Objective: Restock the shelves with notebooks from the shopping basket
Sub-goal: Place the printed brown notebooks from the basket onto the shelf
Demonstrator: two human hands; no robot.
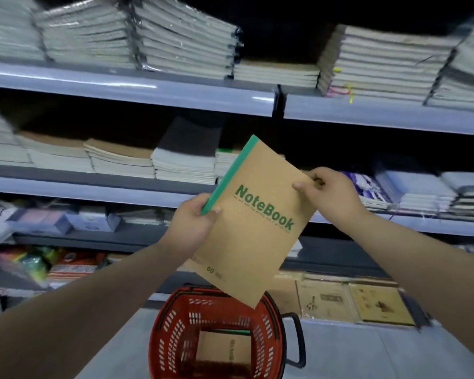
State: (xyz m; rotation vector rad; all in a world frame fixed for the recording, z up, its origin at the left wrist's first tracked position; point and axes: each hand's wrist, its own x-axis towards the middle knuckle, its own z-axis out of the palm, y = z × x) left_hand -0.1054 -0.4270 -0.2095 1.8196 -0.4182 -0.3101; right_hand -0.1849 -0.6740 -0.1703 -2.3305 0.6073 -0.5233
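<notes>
Left hand (194, 226), right hand (331, 196) grip "NoteBook" notebook (257, 247)

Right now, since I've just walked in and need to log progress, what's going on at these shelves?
A person holds a brown notebook with a green spine up in front of the shelves. The left hand grips the spine edge and the right hand pinches the opposite edge. Below, the red shopping basket holds at least one more similar notebook.
</notes>
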